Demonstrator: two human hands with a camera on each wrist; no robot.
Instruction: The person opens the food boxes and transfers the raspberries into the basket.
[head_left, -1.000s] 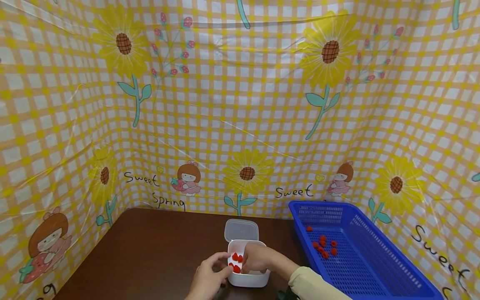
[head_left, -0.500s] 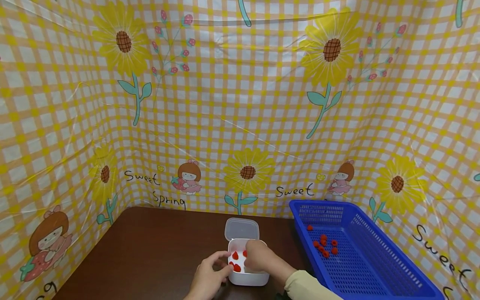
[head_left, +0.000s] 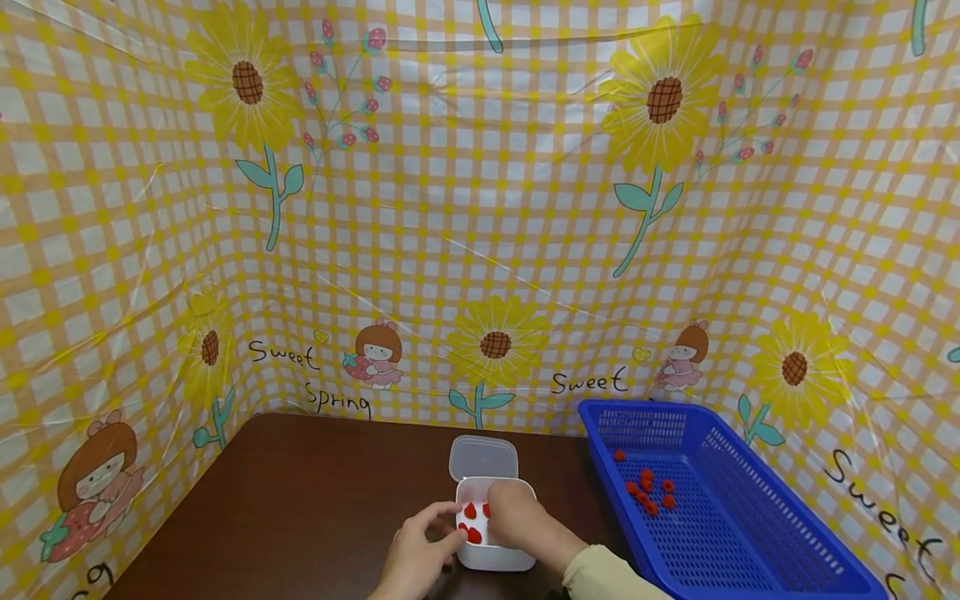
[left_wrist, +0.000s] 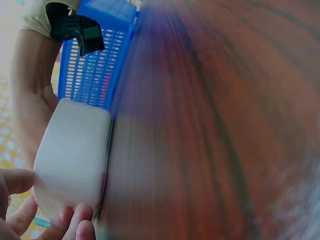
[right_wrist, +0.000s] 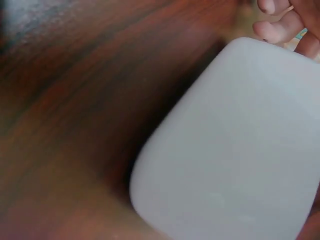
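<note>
Checked, flower-printed cloth [head_left: 442, 208] hangs behind a brown desk [head_left: 315, 492]. From the head, the left hand [head_left: 416, 546] touches the left side of a white container [head_left: 498, 560], thumb and fingers apart; the right hand [head_left: 513, 517] reaches inside, its fingers hidden, so I cannot tell whether they grip any red berries [head_left: 474, 535]. At right, a blue basket [head_left: 750, 533] is cut off below. At the left wrist, the container's wall conceals its contents. At the right wrist, that wall is cropped.

On the table [head_left: 322, 483], a box [head_left: 498, 559] with berries [head_left: 474, 536] inside (right hand [head_left: 513, 514] too), left hand [head_left: 417, 550] at its left. Behind, a lid [head_left: 483, 458]; to the right, a basket [head_left: 750, 525] with more berries [head_left: 642, 497] along its left side.
</note>
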